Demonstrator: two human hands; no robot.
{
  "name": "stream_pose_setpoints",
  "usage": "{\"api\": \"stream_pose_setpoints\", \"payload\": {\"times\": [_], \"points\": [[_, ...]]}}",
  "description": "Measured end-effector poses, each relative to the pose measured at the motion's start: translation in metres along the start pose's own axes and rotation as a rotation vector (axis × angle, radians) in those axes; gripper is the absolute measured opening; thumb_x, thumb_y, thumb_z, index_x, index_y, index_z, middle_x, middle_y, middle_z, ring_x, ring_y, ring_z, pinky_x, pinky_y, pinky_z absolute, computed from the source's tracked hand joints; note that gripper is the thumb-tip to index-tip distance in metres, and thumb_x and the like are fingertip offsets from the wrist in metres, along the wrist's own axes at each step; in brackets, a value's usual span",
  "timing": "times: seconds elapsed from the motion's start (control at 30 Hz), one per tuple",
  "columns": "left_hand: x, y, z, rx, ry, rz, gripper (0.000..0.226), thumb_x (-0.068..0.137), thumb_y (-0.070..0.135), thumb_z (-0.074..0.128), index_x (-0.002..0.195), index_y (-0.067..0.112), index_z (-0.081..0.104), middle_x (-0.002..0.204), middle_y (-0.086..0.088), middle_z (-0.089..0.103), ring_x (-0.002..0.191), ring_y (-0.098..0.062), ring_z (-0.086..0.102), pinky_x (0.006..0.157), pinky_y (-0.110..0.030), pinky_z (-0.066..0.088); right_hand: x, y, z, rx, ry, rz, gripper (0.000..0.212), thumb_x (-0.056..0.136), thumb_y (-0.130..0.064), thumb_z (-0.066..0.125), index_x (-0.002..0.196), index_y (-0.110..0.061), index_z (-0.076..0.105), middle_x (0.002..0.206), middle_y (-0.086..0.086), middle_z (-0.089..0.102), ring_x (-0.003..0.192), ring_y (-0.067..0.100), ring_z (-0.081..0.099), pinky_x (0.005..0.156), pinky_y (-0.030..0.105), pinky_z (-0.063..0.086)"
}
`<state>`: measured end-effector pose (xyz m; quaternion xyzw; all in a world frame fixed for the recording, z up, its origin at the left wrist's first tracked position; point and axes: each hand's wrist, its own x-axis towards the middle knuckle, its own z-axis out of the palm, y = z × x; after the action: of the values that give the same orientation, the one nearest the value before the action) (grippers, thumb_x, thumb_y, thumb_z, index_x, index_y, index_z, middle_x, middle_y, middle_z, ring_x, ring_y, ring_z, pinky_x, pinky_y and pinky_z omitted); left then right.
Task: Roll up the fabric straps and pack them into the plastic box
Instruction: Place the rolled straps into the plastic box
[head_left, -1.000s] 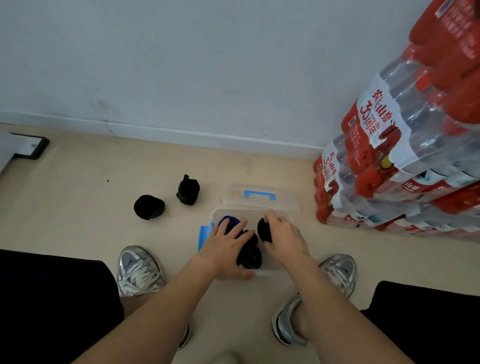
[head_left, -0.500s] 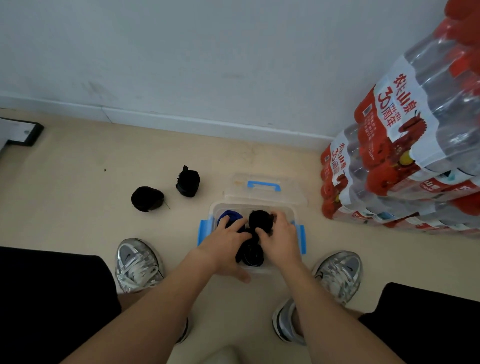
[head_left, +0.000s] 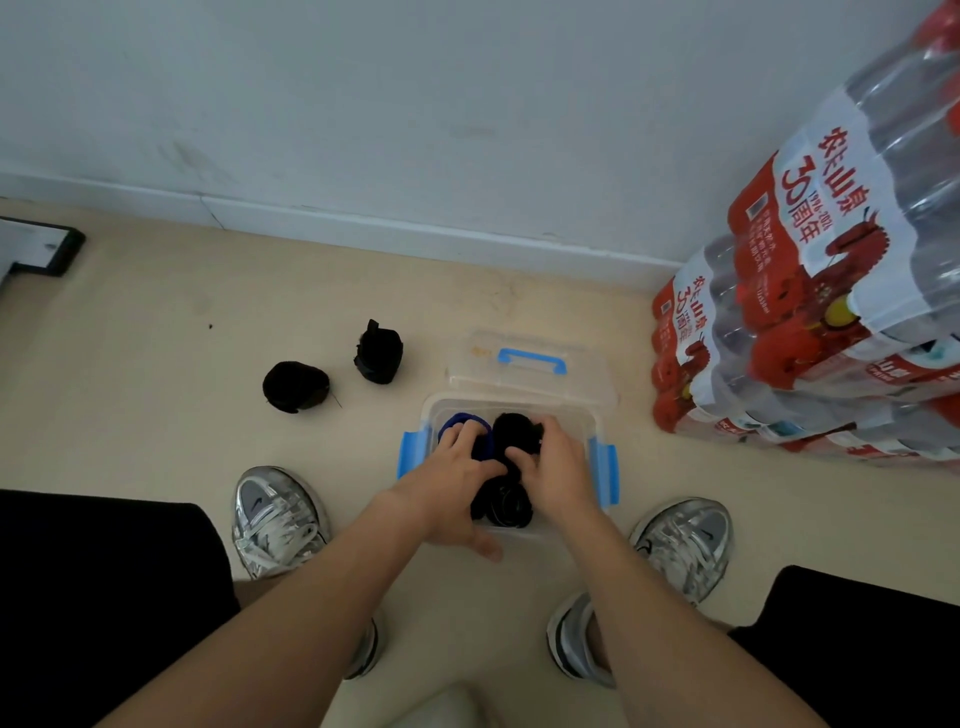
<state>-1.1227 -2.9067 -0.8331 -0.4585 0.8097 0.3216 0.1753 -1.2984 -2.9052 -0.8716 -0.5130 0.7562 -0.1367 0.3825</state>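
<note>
Two hands in clear plastic box: our flat left hand pins blue fabric roll, making room alongside for black fabric roll gripped by our right hand

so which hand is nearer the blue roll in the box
Left. The left hand rests its fingers on the blue roll at the far left of the box; the right hand holds the black roll just right of it.

This is looking like an indoor storage corner. Stacked water packs are standing by a white wall on a beige floor.
</note>
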Motion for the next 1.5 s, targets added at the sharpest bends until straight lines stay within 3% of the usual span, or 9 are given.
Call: {"api": "stream_pose_setpoints", "payload": {"times": [0.17, 0.27, 0.47, 0.67, 0.83, 0.9, 1.1, 1.37, 1.5], "points": [[-0.005, 0.003, -0.001, 0.035, -0.018, 0.005, 0.111, 0.073, 0.08, 0.08, 0.163, 0.03, 0.038, 0.166, -0.006, 0.014, 0.157, -0.035, 0.008, 0.131, -0.05, 0.025, 0.009, -0.022, -0.015, -0.325, -0.078, 0.063, 0.036, 0.096, -0.042, 0.081, 0.106, -0.013, 0.062, 0.115, 0.011, 0.072, 0.096, 0.028, 0.066, 0.078, 0.037, 0.053], [-0.011, 0.002, -0.005, -0.068, 0.059, 0.019, 0.073, 0.093, 0.066, 0.066, 0.153, 0.025, 0.053, 0.162, -0.009, 0.029, 0.156, -0.032, 0.018, 0.126, -0.048, 0.033, 0.007, -0.035, -0.029, -0.56, -0.152, 0.086, 0.04, 0.095, -0.049, 0.077, 0.114, -0.016, 0.066, 0.118, 0.007, 0.069, 0.106, 0.029, 0.068, 0.077, 0.035, 0.052], [-0.026, -0.03, -0.016, -0.175, 0.662, -0.075, 0.013, 0.098, 0.014, 0.065, 0.105, 0.006, 0.073, 0.11, -0.01, 0.062, 0.102, -0.031, 0.058, 0.086, -0.047, 0.052, 0.001, -0.082, -0.033, -0.51, -0.281, -0.041, 0.015, 0.093, -0.029, 0.065, 0.089, -0.015, 0.061, 0.089, 0.006, 0.067, 0.082, 0.03, 0.07, 0.071, 0.035, 0.057], [-0.01, -0.081, -0.042, -0.355, 0.732, -0.377, 0.037, 0.099, 0.004, 0.06, 0.136, 0.005, 0.059, 0.138, -0.015, 0.049, 0.108, -0.037, 0.062, 0.088, -0.048, 0.054, -0.009, -0.108, -0.016, -0.156, -0.261, -0.349, 0.016, 0.1, -0.037, 0.06, 0.091, -0.032, 0.072, 0.063, -0.014, 0.062, 0.063, 0.003, 0.062, 0.055, 0.026, 0.042], [0.023, -0.107, -0.061, -0.612, 0.701, -0.457, 0.07, 0.104, 0.002, 0.059, 0.166, 0.004, 0.026, 0.161, -0.02, 0.032, 0.136, -0.041, 0.053, 0.109, -0.042, 0.045, -0.005, -0.096, -0.005, -0.164, -0.137, -0.359, 0.019, 0.097, -0.043, 0.061, 0.089, -0.031, 0.073, 0.06, -0.014, 0.061, 0.058, 0.004, 0.058, 0.053, 0.026, 0.04], [0.035, -0.115, -0.062, -0.622, 0.675, -0.486, 0.063, 0.107, 0.009, 0.059, 0.164, 0.005, 0.033, 0.161, -0.018, 0.034, 0.136, -0.038, 0.054, 0.109, -0.038, 0.044, 0.0, -0.092, -0.006, -0.154, -0.141, -0.357, 0.021, 0.097, -0.044, 0.061, 0.087, -0.029, 0.073, 0.056, -0.012, 0.061, 0.056, 0.007, 0.058, 0.053, 0.027, 0.04], [0.048, -0.123, -0.055, -0.443, 0.731, -0.543, 0.021, 0.112, 0.022, 0.056, 0.12, 0.01, 0.071, 0.121, -0.01, 0.06, 0.104, -0.033, 0.062, 0.073, -0.04, 0.043, 0.008, -0.086, -0.01, -0.186, -0.203, -0.335, 0.02, 0.094, -0.047, 0.062, 0.088, -0.032, 0.073, 0.061, -0.012, 0.066, 0.063, 0.006, 0.063, 0.059, 0.033, 0.056], [0.012, -0.087, -0.078, -0.418, 1.006, -0.408, 0.014, 0.115, 0.022, 0.039, 0.102, 0.018, 0.038, 0.086, -0.005, 0.059, 0.077, -0.032, 0.053, 0.056, -0.04, 0.027, 0.004, -0.101, -0.032, -0.12, -0.075, -0.343, 0.017, 0.095, -0.043, 0.068, 0.105, -0.033, 0.075, 0.083, -0.014, 0.07, 0.078, 0.009, 0.066, 0.074, 0.037, 0.059], [-0.007, -0.042, -0.1, -0.394, 0.94, -0.274, 0.014, 0.114, 0.031, 0.043, 0.102, 0.025, 0.039, 0.077, 0.005, 0.058, 0.07, -0.028, 0.057, 0.055, -0.041, 0.037, -0.009, -0.108, -0.056, -0.013, -0.083, -0.395, 0.086, 0.072, -0.063, 0.085, 0.149, -0.045, 0.049, 0.124, -0.013, 0.063, 0.115, 0.009, 0.06, 0.096, 0.034, 0.052]]}}
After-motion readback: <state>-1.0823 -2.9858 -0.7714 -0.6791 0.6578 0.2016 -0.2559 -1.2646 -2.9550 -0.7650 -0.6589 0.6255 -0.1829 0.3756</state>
